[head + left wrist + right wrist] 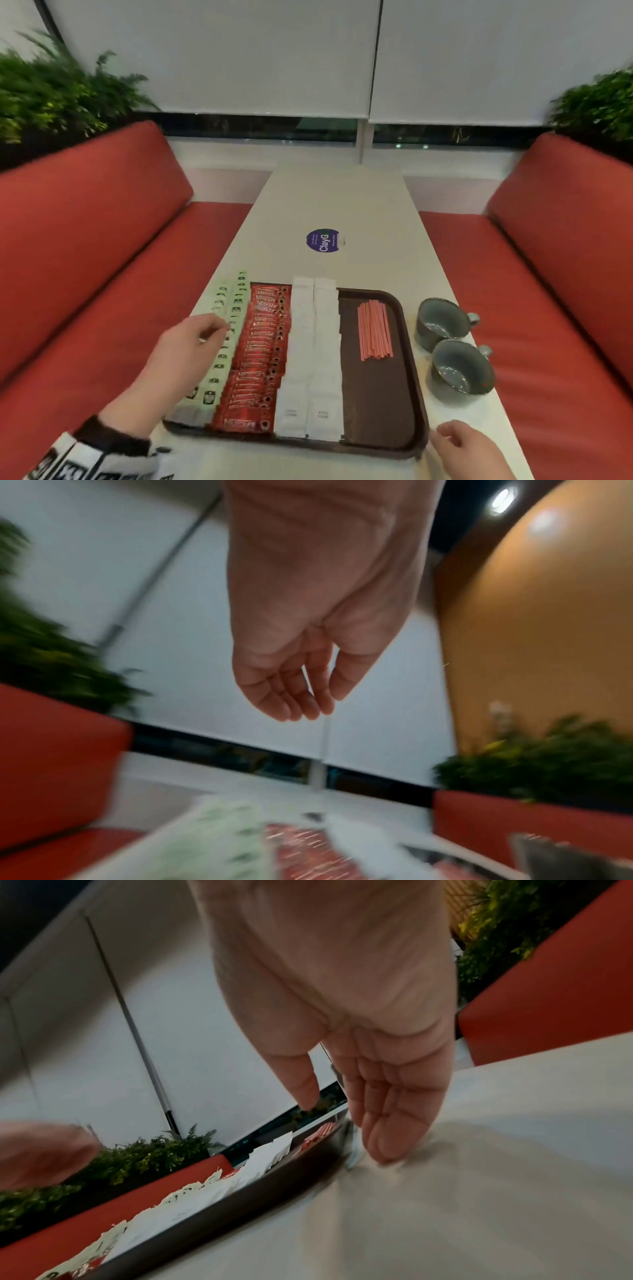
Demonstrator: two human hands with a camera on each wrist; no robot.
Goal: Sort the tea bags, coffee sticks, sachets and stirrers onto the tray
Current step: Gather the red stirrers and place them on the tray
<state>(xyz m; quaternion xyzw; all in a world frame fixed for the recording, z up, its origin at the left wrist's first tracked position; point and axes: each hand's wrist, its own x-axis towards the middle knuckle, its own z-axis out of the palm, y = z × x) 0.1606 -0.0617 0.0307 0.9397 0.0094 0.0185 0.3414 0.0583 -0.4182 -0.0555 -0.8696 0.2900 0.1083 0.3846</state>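
A dark brown tray (pixel 376 404) lies on the white table (pixel 342 205). On it, from left to right, lie rows of pale green tea bags (pixel 226 329), red coffee sticks (pixel 263 346), white sachets (pixel 315 349) and a bundle of pink stirrers (pixel 374 329). My left hand (pixel 195 337) hovers over the tea bags with loosely bent fingers and holds nothing; the left wrist view shows its hand (pixel 298 685) empty. My right hand (pixel 459 442) rests relaxed on the table just off the tray's near right corner, its fingers (pixel 387 1123) straight beside the rim.
Two grey-green cups (pixel 442 322) (pixel 460 370) stand on the table right of the tray. A round purple sticker (pixel 323 241) lies further back. Red bench seats (pixel 85 260) (pixel 561 246) flank the table, with plants (pixel 51 89) behind them.
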